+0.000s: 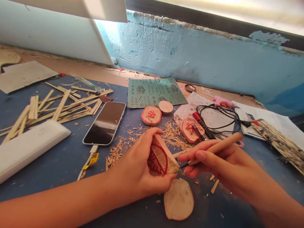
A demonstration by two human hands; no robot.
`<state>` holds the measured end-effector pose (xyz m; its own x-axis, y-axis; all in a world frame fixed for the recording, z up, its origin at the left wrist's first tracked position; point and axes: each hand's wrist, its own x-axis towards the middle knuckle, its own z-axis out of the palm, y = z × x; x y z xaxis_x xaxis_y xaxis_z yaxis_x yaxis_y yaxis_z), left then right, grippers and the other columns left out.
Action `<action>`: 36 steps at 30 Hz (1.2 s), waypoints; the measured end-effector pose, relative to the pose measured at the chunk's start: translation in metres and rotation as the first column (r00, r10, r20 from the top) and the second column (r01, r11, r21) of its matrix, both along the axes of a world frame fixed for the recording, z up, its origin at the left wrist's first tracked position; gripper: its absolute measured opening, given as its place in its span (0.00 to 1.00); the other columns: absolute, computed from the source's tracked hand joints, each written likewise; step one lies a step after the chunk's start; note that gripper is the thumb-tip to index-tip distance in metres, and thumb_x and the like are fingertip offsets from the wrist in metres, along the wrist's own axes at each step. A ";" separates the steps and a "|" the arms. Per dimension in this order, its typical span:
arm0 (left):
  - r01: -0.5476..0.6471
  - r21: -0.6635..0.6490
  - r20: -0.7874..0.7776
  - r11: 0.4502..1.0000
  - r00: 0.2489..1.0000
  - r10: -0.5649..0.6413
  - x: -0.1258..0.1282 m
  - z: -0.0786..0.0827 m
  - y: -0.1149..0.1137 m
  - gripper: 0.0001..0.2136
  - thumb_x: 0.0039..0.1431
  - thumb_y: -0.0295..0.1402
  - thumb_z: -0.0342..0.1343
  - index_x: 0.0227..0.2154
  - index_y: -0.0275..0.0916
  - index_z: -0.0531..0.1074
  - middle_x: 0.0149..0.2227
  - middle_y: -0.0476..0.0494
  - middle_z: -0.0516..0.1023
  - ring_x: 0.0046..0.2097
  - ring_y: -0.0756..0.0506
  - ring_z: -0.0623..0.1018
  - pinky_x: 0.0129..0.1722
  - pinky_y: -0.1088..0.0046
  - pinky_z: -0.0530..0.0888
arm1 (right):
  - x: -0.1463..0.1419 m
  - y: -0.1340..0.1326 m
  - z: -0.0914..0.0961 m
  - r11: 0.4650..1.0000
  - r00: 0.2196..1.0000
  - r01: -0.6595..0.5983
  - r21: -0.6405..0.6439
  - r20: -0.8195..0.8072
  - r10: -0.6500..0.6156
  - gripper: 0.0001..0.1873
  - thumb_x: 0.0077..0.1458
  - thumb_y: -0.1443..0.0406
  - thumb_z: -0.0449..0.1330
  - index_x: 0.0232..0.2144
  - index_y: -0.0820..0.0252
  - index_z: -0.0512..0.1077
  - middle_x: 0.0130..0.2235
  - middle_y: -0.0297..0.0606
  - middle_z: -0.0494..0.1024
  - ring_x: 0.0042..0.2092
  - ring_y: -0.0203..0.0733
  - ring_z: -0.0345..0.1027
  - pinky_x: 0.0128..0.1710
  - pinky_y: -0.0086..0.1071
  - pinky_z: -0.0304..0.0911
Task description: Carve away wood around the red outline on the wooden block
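My left hand [137,167] grips a wood slice [158,158] on edge, fingers and thumb round its rim; its face bears red marker lines. My right hand [220,166] is closed on a carving tool [224,144] with a wooden handle, its dark metal tip at the slice's lower right edge. Whether the tip touches the wood is hard to tell. Below my left hand lies a plain wood slice [179,199]. Farther back are a slice with a red flower [151,116], a small plain slice [165,107] and one with a red star [187,128].
Wood shavings [174,134] litter the blue tabletop. To the left are a phone [105,123] on a cable, a white case [35,145] and several wooden sticks [61,104]. Green sandpaper [154,91] lies behind; a pink glue gun [223,102] and black cord [217,117] are right.
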<state>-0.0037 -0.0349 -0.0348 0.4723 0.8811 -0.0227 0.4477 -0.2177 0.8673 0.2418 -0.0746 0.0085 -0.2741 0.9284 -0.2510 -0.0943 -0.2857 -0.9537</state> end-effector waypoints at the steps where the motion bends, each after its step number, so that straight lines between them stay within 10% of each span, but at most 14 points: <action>1: 0.000 -0.009 -0.001 1.000 1.000 0.000 0.000 0.000 0.000 0.42 0.49 0.42 0.72 0.63 0.45 0.56 0.55 0.39 0.74 0.51 0.36 0.79 0.54 0.54 0.76 | 0.002 0.004 -0.003 0.999 0.999 -0.020 -0.043 -0.046 0.018 0.08 0.68 0.60 0.67 0.40 0.56 0.86 0.48 0.42 0.88 0.40 0.41 0.86 0.43 0.26 0.82; 19: 0.045 -0.044 0.000 0.998 0.999 -0.045 -0.002 -0.001 -0.001 0.43 0.50 0.43 0.71 0.65 0.46 0.53 0.51 0.41 0.75 0.46 0.38 0.79 0.49 0.55 0.79 | 0.007 0.020 -0.015 0.949 0.968 -0.114 -0.293 -0.247 0.040 0.10 0.68 0.61 0.67 0.41 0.63 0.85 0.46 0.48 0.88 0.39 0.38 0.86 0.42 0.25 0.80; 27: -0.012 -0.152 0.024 0.988 1.000 0.016 -0.003 0.013 0.003 0.41 0.50 0.45 0.71 0.62 0.47 0.56 0.39 0.51 0.75 0.38 0.42 0.78 0.40 0.64 0.79 | -0.001 0.009 -0.015 1.000 0.971 -0.022 -0.008 -0.239 0.020 0.09 0.69 0.61 0.65 0.43 0.57 0.86 0.49 0.45 0.88 0.41 0.42 0.86 0.40 0.28 0.81; 36: 0.069 -0.175 0.118 0.982 0.992 -0.049 -0.013 0.000 -0.007 0.51 0.54 0.48 0.69 0.74 0.48 0.46 0.62 0.35 0.73 0.58 0.32 0.79 0.59 0.50 0.79 | 0.002 -0.011 -0.013 0.995 1.000 0.016 0.100 -0.021 -0.014 0.18 0.68 0.51 0.64 0.49 0.53 0.85 0.54 0.49 0.84 0.43 0.49 0.84 0.41 0.36 0.81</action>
